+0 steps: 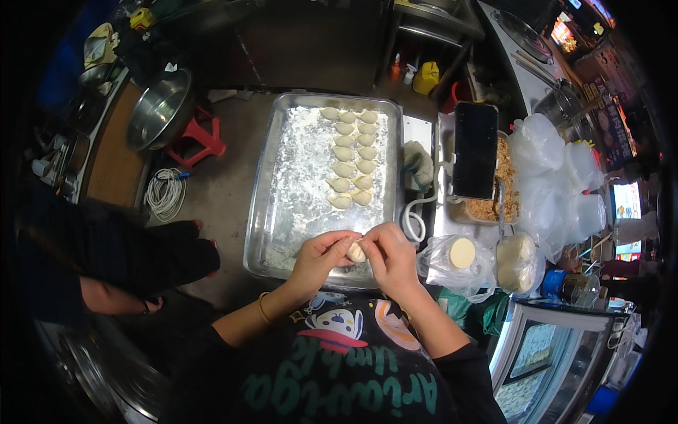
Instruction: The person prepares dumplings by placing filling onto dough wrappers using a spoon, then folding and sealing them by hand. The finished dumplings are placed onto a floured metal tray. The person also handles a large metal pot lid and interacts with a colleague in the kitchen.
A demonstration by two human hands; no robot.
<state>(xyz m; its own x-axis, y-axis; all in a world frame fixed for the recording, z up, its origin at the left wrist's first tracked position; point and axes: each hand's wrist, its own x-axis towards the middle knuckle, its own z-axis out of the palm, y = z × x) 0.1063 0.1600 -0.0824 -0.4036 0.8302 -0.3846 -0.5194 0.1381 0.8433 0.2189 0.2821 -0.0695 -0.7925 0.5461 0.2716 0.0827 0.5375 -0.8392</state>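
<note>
Between my left hand (pixel 324 255) and my right hand (pixel 393 259), a folded dumpling (pixel 356 252) is pinched by the fingertips of both. The hands are over the near edge of a metal tray (pixel 259 212) dusted with white flour. Two columns of shaped dumplings (pixel 344 169) lie on the tray's right half. To the right of my right hand, a stack of round dough wrappers (pixel 462 253) rests on a clear plastic bag. Beyond it, a tub of minced filling (pixel 479 209) has a metal utensil standing in it, partly hidden by a phone (pixel 475 151) on a holder.
Bagged plastic containers (pixel 540 143) crowd the right counter, with a bottle (pixel 569 286) lying nearer. At left are a steel basin (pixel 161 111) on a red stool (pixel 204 138), a coiled white cable (pixel 166 196) and another person's arm (pixel 114 297). A glass-fronted cabinet (pixel 535 350) stands at lower right.
</note>
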